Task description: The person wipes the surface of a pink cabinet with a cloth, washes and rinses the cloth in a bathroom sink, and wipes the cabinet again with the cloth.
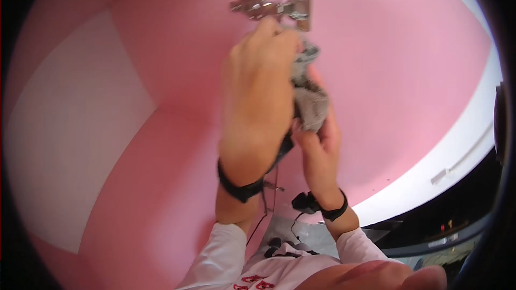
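Note:
My left hand [255,96] is raised in front of a pink surface, its fingers curled round the upper part of a crumpled grey cloth [312,108]. Lower down and to the right, my right hand [321,153] grips the same cloth between thumb and fingers. Just above my left knuckles is a shiny metal fitting [258,4], like a hinge or latch, bridging a vertical seam. Whether my left fingertips touch it is hidden behind the hand. Black straps [239,187] circle both wrists.
A pink panel [398,91] with a white edge curves away on the right. Pink walls and a white panel [86,129] lie to the left. Thin dark cables [264,209] hang below my wrists. Dark shapes stand at the lower right.

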{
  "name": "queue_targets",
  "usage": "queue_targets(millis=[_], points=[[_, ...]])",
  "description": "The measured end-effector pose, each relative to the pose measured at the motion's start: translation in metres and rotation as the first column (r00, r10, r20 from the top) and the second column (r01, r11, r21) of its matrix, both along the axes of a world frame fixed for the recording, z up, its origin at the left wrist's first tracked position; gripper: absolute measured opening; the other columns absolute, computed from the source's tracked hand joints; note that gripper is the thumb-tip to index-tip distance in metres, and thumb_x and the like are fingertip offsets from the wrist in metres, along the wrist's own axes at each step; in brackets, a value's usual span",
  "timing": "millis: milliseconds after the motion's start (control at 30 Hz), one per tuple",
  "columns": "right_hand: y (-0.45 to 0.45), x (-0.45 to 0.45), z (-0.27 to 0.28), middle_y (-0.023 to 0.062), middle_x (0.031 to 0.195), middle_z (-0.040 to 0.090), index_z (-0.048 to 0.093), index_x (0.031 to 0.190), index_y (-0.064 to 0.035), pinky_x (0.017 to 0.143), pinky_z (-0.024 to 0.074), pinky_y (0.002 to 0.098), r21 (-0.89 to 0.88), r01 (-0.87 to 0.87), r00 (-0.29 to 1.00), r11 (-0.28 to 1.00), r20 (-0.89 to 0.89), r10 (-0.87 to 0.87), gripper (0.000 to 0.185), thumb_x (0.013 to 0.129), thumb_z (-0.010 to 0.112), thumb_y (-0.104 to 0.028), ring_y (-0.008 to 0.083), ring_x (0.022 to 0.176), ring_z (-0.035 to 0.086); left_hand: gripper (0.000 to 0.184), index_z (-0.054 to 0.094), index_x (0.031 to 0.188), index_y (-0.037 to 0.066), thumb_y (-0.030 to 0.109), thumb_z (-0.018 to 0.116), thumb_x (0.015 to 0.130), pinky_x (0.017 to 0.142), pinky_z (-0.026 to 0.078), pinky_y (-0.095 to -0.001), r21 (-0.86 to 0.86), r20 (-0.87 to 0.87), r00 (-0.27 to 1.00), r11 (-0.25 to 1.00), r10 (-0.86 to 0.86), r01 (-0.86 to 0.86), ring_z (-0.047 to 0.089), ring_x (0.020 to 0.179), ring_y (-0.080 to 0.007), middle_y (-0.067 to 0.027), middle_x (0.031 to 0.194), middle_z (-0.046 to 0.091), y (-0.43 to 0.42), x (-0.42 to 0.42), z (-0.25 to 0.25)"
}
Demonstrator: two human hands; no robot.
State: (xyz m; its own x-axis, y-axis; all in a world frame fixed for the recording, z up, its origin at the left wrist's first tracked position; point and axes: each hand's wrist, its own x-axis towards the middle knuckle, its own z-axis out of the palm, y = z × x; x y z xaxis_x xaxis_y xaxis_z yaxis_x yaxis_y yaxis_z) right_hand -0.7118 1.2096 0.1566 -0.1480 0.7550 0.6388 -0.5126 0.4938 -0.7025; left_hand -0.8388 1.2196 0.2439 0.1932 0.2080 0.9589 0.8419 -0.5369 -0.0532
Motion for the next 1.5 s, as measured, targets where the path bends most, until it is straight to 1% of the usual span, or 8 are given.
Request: queue_targets(millis=[300, 533, 600, 1067, 1167, 1267, 1333, 1500], points=[[-0.022, 0.067, -0.026, 0.0108, 0.148, 0.054, 0.036, 0.159, -0.0089, 0.113, 0.0458, 0.0408, -0.368, -0.135, 0.931, 0.920, -0.366, -0.010, 0.065, 0.110, 0.045, -0.050, 0.0240, 0.136, 0.054, 0.031, 0.069, 0.118, 0.005, 0.006, 0.072, 0.087, 0.077, 0.059, -0.0349, -0.607, -0.027, 0.880, 0.707, -0.475, 0.363, 0.070, 0.095, -0.0280, -0.0116, 0.118, 0.070, -0.038, 0.074, 0.012], [-0.049, 0.189, -0.071, 0.0098, 0.144, 0.057, 0.042, 0.155, -0.0097, 0.109, 0.0488, 0.0425, -0.372, 0.029, 0.866, 0.928, -0.454, -0.209, 0.062, 0.110, 0.042, -0.052, 0.0252, 0.131, 0.058, 0.024, 0.072, 0.118, 0.010, 0.010, 0.070, 0.093, 0.091, 0.056, -0.0369, -0.678, 0.046, 0.535, 0.367, -0.843, 0.637, 0.068, 0.105, -0.0260, -0.0068, 0.129, 0.066, -0.020, 0.140, -0.017], [-0.065, 0.222, -0.080, 0.0105, 0.144, 0.056, 0.043, 0.154, -0.0103, 0.110, 0.0484, 0.0440, -0.391, 0.229, 0.826, 0.891, -0.406, -0.391, 0.061, 0.110, 0.040, -0.053, 0.0258, 0.131, 0.058, 0.028, 0.069, 0.122, 0.010, 0.013, 0.071, 0.094, 0.096, 0.054, -0.0388, -0.669, -0.033, 0.609, 0.470, -0.793, 0.576, 0.065, 0.113, -0.0277, -0.0081, 0.132, 0.064, -0.011, 0.156, -0.028], [-0.057, 0.279, -0.115, 0.0095, 0.152, 0.053, 0.044, 0.155, -0.0101, 0.115, 0.0438, 0.0451, -0.557, -0.371, 0.894, 0.743, -0.432, 0.122, 0.063, 0.110, 0.041, -0.054, 0.0261, 0.138, 0.053, 0.103, 0.040, 0.154, 0.011, 0.021, 0.092, 0.066, 0.119, 0.038, -0.0530, -0.695, -0.115, 0.838, 0.646, -0.533, 0.316, 0.038, 0.146, -0.0424, -0.0207, 0.164, 0.031, -0.056, 0.237, -0.125], [-0.036, 0.257, -0.082, 0.0093, 0.151, 0.053, 0.044, 0.154, -0.0081, 0.115, 0.0428, 0.0438, -0.483, -0.363, 0.924, 0.797, -0.297, 0.240, 0.063, 0.110, 0.042, -0.052, 0.0248, 0.138, 0.053, 0.101, 0.046, 0.149, 0.011, 0.015, 0.092, 0.059, 0.114, 0.043, -0.0512, -0.586, 0.063, 0.841, 0.662, -0.538, 0.467, 0.046, 0.141, -0.0418, -0.0187, 0.159, 0.040, -0.051, 0.214, -0.114], [-0.008, 0.211, -0.016, 0.0109, 0.152, 0.051, 0.042, 0.155, -0.0049, 0.116, 0.0405, 0.0406, -0.211, -0.270, 0.962, 0.940, -0.090, 0.256, 0.063, 0.110, 0.043, -0.049, 0.0232, 0.139, 0.052, 0.088, 0.052, 0.140, 0.011, 0.008, 0.089, 0.060, 0.105, 0.049, -0.0513, -0.062, -0.047, 0.923, 0.923, -0.383, 0.380, 0.052, 0.132, -0.0424, -0.0167, 0.147, 0.052, -0.035, 0.166, -0.057], [-0.005, 0.180, 0.030, 0.0129, 0.155, 0.047, 0.040, 0.156, -0.0034, 0.118, 0.0381, 0.0411, 0.048, 0.019, 1.000, 0.999, -0.004, -0.019, 0.060, 0.110, 0.048, -0.041, 0.0247, 0.142, 0.048, 0.081, 0.055, 0.136, 0.010, 0.006, 0.087, 0.062, 0.104, 0.048, -0.0507, 0.146, 0.035, 0.937, 0.929, -0.347, 0.339, 0.053, 0.129, -0.0421, -0.0172, 0.143, 0.055, -0.020, 0.142, -0.026], [0.019, 0.117, 0.105, 0.0156, 0.156, 0.044, 0.040, 0.155, -0.0013, 0.117, 0.0375, 0.0433, 0.559, 0.271, 0.959, 0.784, -0.086, -0.271, 0.057, 0.103, 0.059, -0.016, 0.0280, 0.143, 0.045, 0.076, 0.053, 0.133, 0.005, 0.006, 0.085, 0.064, 0.103, 0.045, -0.0487, 0.526, 0.293, 0.926, 0.849, -0.237, 0.051, 0.053, 0.121, -0.0398, -0.0177, 0.130, 0.055, 0.030, 0.088, 0.071]])
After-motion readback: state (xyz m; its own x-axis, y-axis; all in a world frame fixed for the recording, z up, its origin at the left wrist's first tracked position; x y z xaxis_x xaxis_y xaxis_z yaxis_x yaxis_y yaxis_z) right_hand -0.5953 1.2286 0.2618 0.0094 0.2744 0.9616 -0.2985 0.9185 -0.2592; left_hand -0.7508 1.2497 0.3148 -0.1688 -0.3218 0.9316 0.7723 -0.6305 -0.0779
